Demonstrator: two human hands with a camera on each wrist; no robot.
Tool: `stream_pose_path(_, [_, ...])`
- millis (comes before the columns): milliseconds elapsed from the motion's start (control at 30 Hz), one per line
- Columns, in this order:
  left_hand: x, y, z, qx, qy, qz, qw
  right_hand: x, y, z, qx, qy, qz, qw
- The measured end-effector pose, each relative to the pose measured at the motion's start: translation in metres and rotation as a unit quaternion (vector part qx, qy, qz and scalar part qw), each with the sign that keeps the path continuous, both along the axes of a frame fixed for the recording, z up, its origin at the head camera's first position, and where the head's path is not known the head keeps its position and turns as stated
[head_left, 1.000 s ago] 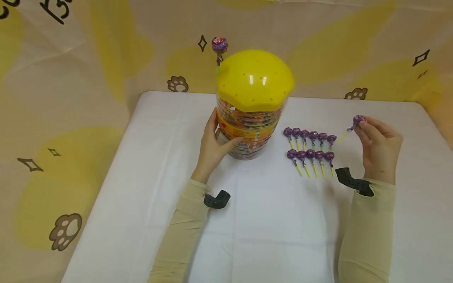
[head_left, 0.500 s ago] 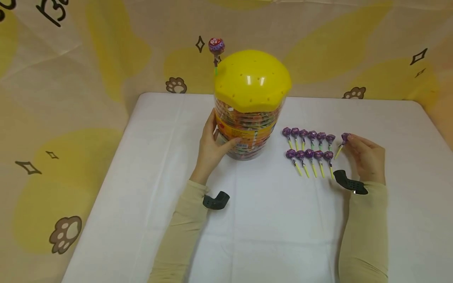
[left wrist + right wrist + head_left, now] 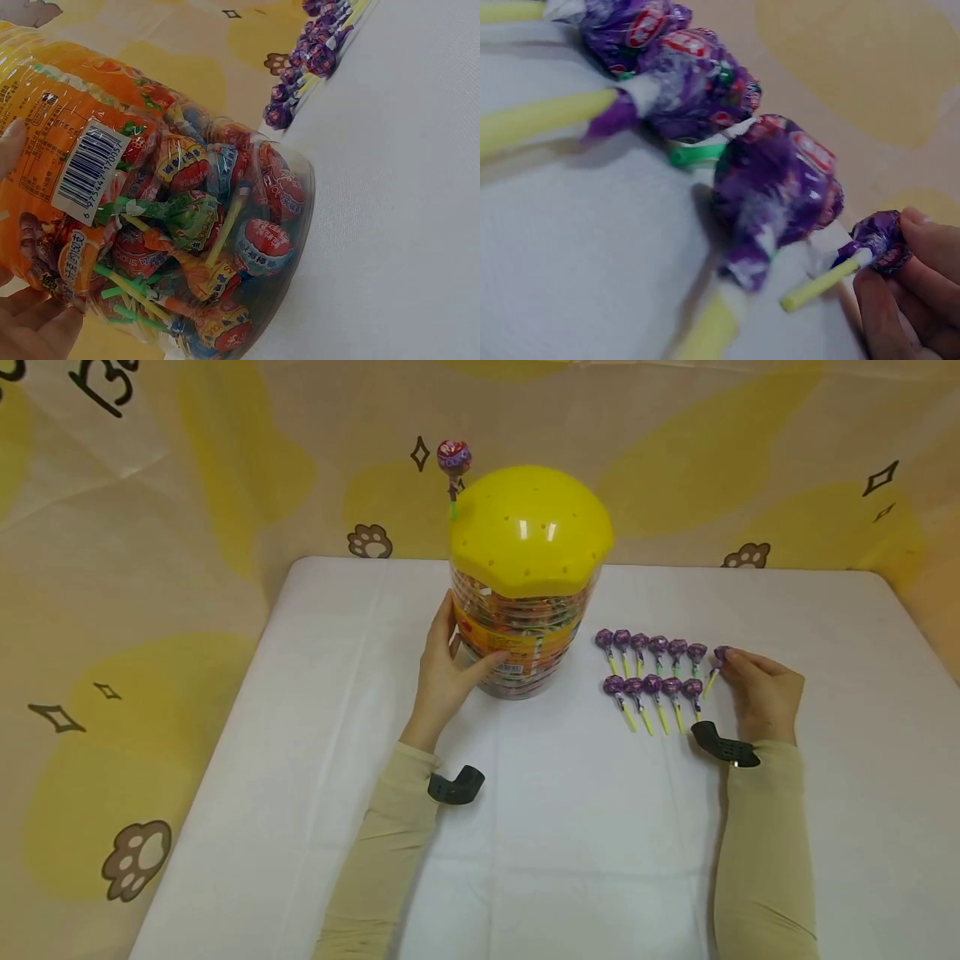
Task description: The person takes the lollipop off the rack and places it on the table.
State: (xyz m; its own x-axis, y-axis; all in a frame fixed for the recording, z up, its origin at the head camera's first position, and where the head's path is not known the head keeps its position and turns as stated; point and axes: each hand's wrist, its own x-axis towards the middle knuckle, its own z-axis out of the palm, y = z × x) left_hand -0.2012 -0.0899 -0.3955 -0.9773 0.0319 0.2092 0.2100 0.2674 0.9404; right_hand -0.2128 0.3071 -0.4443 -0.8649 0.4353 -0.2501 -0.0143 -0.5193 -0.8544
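Note:
My left hand [image 3: 441, 681] grips the side of a clear plastic jar [image 3: 517, 643] full of wrapped lollipops, its thumb across the orange label [image 3: 45, 142]. The jar stands upright under a domed yellow lid [image 3: 532, 531]. In my right hand [image 3: 768, 693] a purple-wrapped lollipop [image 3: 881, 240] is pinched by its head, the yellow stick [image 3: 821, 289] pointing down and toward me. It is at the right end of the back row of purple lollipops [image 3: 658, 646]. A front row of purple lollipops [image 3: 652, 685] lies nearer me, sticks toward me.
One red and purple lollipop [image 3: 454, 457] sticks up at the lid's left edge. The white table [image 3: 585, 843] backs onto a patterned cloth [image 3: 675, 460]. Dark wrist mounts [image 3: 456, 785] sit on both sleeves.
My right hand has come left and toward me with its lollipop, up to the end of the back row. The left hand still holds the jar.

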Motion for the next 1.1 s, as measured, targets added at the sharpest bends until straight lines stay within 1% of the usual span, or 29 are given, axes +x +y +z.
stream_pose_path(100, [0.000,0.000,0.000,0.003,-0.001,0.000,1.0000,-0.002,-0.003,0.000,0.011,-0.013,-0.021,1.000])
stream_pose_path(200, [0.001,-0.001,0.000,0.003,-0.001,-0.001,1.0000,-0.004,-0.004,-0.001,0.020,-0.027,-0.032,0.999])
stream_pose_path(400, [0.001,-0.001,0.000,0.007,-0.001,0.000,1.0000,-0.004,-0.004,0.000,0.050,-0.061,-0.047,0.996])
stream_pose_path(533, [0.001,-0.001,0.000,0.010,-0.002,0.001,0.9999,-0.004,-0.004,0.000,0.054,-0.068,-0.048,0.995])
stream_pose_path(667, [0.001,-0.002,0.000,0.012,-0.002,0.001,0.9999,-0.003,-0.006,0.002,0.038,-0.059,-0.056,0.996])
stream_pose_path(800, [0.001,-0.002,-0.001,0.009,-0.001,0.001,1.0000,-0.001,-0.008,0.008,0.004,-0.039,-0.067,0.997])
stream_pose_path(1000, [0.000,-0.001,-0.001,0.011,-0.001,-0.003,0.9999,0.003,-0.010,0.026,0.046,-0.027,-0.059,0.997])
stream_pose_path(1033, [0.000,-0.001,-0.001,0.011,0.000,-0.004,0.9999,0.003,-0.012,0.030,0.045,-0.015,-0.061,0.997])
stream_pose_path(1100, [0.000,0.000,-0.001,0.011,0.002,-0.006,0.9999,0.004,-0.016,0.038,0.016,0.021,-0.061,0.998])
